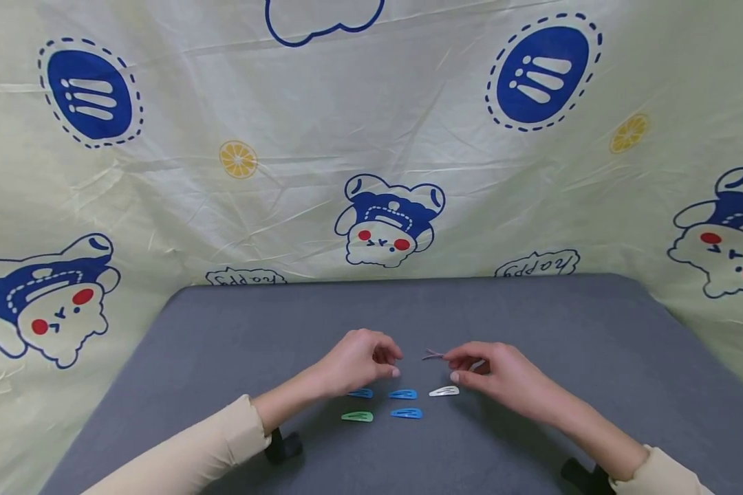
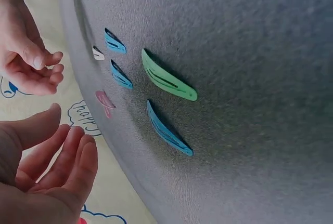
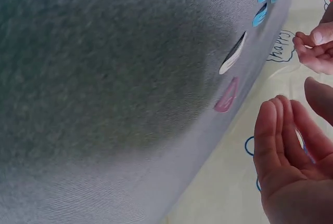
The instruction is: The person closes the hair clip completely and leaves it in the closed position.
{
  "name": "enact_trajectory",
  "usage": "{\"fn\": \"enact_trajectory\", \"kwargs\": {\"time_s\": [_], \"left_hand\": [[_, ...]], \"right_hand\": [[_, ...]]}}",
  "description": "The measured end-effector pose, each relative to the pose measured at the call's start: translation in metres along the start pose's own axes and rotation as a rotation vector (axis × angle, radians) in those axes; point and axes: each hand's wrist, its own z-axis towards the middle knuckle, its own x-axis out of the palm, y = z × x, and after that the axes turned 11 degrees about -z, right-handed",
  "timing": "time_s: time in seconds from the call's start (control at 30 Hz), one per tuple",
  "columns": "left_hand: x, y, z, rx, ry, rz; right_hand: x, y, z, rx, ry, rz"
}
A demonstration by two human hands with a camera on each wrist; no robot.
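Note:
My left hand (image 1: 362,361) hovers over the table with loosely bent fingers and nothing in them. Below it lies a blue snap hair clip (image 1: 360,393), partly covered by the hand in the head view. My right hand (image 1: 495,375) is held beside a pink snap hair clip (image 1: 433,355); in the right wrist view the fingers (image 3: 273,135) are apart from the pink clip (image 3: 227,96). A white hair clip (image 1: 444,391) lies just nearer than the right fingertips. Two more blue clips (image 1: 402,394) (image 1: 406,413) and a green clip (image 1: 356,416) complete the group.
The clips lie on a grey cloth-covered table (image 1: 254,323). Behind it hangs a pale printed curtain (image 1: 297,206) with cartoon figures. Dark wrist mounts (image 1: 283,447) sit under both forearms, low over the table.

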Motion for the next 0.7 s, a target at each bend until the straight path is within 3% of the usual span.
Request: {"fn": "enact_trajectory", "kwargs": {"time_s": [0.3, 0.7], "left_hand": [[0.001, 0.010, 0.021, -0.048, 0.077, -0.011], [-0.001, 0.025, 0.042, -0.134, 0.179, -0.107]], "right_hand": [[0.002, -0.013, 0.011, -0.027, -0.009, -0.007], [0.006, -0.031, 0.029, -0.070, -0.004, -0.042]]}}
